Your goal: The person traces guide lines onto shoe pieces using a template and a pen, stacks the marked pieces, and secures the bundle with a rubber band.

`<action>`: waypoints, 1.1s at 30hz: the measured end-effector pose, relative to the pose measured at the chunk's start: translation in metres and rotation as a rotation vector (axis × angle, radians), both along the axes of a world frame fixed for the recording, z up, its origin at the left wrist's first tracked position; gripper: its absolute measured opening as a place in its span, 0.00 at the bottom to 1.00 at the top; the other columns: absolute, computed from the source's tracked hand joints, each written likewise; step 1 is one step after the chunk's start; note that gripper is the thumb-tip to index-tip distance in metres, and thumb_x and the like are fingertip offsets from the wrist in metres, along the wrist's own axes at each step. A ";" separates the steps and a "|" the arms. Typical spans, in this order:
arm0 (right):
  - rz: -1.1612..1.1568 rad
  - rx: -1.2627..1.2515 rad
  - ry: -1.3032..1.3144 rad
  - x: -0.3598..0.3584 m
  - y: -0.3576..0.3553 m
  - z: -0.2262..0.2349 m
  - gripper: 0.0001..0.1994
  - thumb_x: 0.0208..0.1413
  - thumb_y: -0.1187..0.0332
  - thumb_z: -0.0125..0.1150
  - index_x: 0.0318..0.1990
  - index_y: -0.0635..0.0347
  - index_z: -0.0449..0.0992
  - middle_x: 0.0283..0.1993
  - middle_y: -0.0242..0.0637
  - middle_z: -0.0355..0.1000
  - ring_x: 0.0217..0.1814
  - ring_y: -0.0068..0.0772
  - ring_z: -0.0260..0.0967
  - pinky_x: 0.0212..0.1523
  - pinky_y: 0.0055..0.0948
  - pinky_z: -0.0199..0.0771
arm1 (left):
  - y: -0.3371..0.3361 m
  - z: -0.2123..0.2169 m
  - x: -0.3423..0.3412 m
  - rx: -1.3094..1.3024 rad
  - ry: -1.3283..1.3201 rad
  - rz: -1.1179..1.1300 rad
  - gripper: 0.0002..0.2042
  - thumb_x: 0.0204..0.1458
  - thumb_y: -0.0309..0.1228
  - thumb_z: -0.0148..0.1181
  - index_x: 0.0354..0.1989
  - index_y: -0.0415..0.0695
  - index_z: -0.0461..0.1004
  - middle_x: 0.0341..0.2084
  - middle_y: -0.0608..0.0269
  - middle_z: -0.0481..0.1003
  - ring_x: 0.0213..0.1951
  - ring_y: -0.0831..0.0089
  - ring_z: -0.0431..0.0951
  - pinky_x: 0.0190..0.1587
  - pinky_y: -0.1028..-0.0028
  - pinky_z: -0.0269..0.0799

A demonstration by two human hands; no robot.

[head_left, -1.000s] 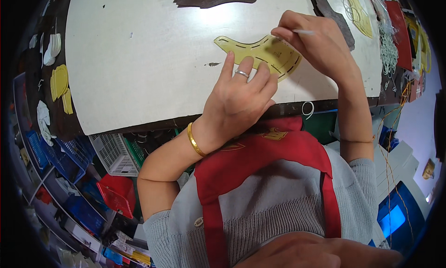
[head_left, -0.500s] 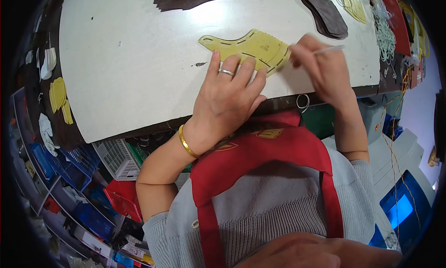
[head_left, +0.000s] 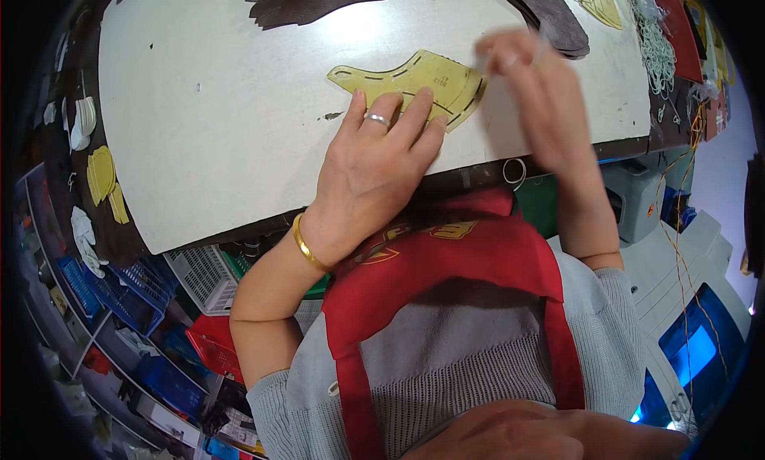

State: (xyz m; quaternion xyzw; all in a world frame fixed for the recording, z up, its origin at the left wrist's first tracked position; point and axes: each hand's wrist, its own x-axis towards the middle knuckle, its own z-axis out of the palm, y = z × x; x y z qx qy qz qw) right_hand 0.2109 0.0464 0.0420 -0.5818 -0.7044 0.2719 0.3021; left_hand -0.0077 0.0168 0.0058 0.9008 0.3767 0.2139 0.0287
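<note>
A yellow pattern template with dashed slots along its edges lies flat on the white worktable. My left hand presses on its lower edge, fingers spread and stretched out, a ring and a gold bracelet on that arm. Past the template's right end, my right hand is lifted and smeared by motion. Its fingers are closed round a thin, pale pen-like stick, whose tip is too blurred to make out.
Dark brown leather pieces lie at the far edge, with another dark stack to their right. Yellow templates and pale cord sit far right. More yellow pieces rest at the left edge. Baskets stand below the table.
My right hand has risen away from me and slightly left, along the template's right edge. My left hand still presses on the template; the whole view has shifted a little.
</note>
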 end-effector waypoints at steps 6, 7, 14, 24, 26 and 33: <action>0.145 -0.053 -0.393 -0.011 0.020 -0.012 0.13 0.61 0.59 0.60 0.42 0.59 0.82 0.33 0.47 0.80 0.39 0.53 0.78 0.44 0.43 0.78 | 0.009 0.008 0.006 -0.005 0.177 0.045 0.09 0.46 0.28 0.63 0.37 0.48 0.77 0.42 0.70 0.78 0.40 0.71 0.79 0.31 0.73 0.78; 0.153 -0.044 -0.386 -0.010 0.020 -0.011 0.13 0.61 0.59 0.60 0.42 0.59 0.82 0.33 0.47 0.80 0.39 0.53 0.78 0.44 0.43 0.78 | 0.009 0.009 0.005 0.001 0.184 0.054 0.09 0.46 0.28 0.63 0.37 0.48 0.77 0.42 0.70 0.78 0.40 0.71 0.79 0.31 0.73 0.78; -0.450 -0.169 -0.280 0.115 0.054 0.005 0.21 0.65 0.55 0.62 0.54 0.63 0.81 0.39 0.32 0.81 0.41 0.18 0.75 0.44 0.22 0.73 | 0.074 -0.006 -0.020 0.084 -0.087 0.294 0.20 0.48 0.31 0.70 0.49 0.41 0.73 0.48 0.52 0.75 0.51 0.51 0.73 0.53 0.58 0.71; -0.002 -0.126 0.173 0.023 0.021 -0.019 0.12 0.66 0.62 0.61 0.48 0.61 0.81 0.34 0.34 0.79 0.36 0.20 0.75 0.38 0.24 0.74 | -0.019 -0.001 -0.002 -0.173 -0.140 0.085 0.31 0.43 0.34 0.74 0.57 0.39 0.72 0.51 0.52 0.72 0.55 0.51 0.71 0.56 0.58 0.71; 0.134 -0.137 0.133 0.011 0.025 -0.024 0.13 0.65 0.62 0.61 0.47 0.61 0.81 0.32 0.40 0.79 0.32 0.27 0.76 0.37 0.27 0.75 | -0.028 -0.002 0.000 -0.162 -0.157 0.109 0.32 0.43 0.35 0.74 0.58 0.38 0.71 0.53 0.50 0.71 0.58 0.49 0.70 0.59 0.57 0.70; 0.207 -0.164 -0.016 -0.003 0.041 -0.030 0.14 0.65 0.59 0.60 0.46 0.60 0.81 0.32 0.43 0.80 0.31 0.39 0.78 0.35 0.32 0.75 | -0.031 -0.009 0.004 -0.251 -0.098 0.207 0.35 0.46 0.38 0.74 0.60 0.30 0.69 0.58 0.45 0.69 0.63 0.45 0.66 0.65 0.56 0.66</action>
